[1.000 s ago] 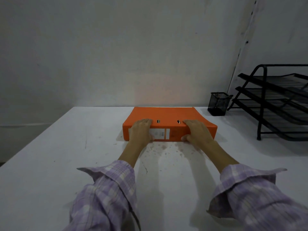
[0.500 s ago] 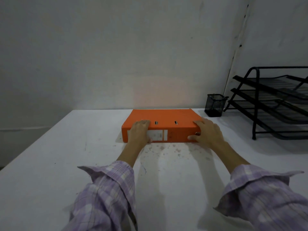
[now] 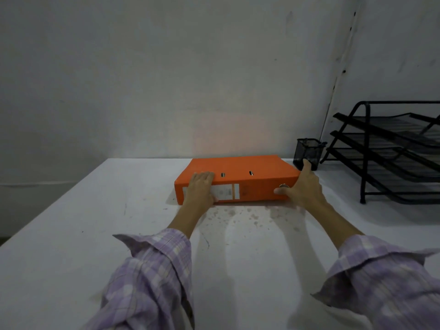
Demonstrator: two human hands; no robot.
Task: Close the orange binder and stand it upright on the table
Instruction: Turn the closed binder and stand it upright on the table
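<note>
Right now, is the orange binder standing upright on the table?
No, the orange binder lies flat on the table, spine toward the person, with the left hand and right hand on its ends.

Right hand (image 3: 303,188) has slid from the spine's top edge to the binder's (image 3: 240,172) right end, fingers now along its side, thumb on the spine. Finger ring now exposed.

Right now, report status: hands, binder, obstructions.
Left hand draped over spine end. Right hand cupping other end. Orange binder closed, lying flat. Mesh pen cup close behind right fingertips.
</note>
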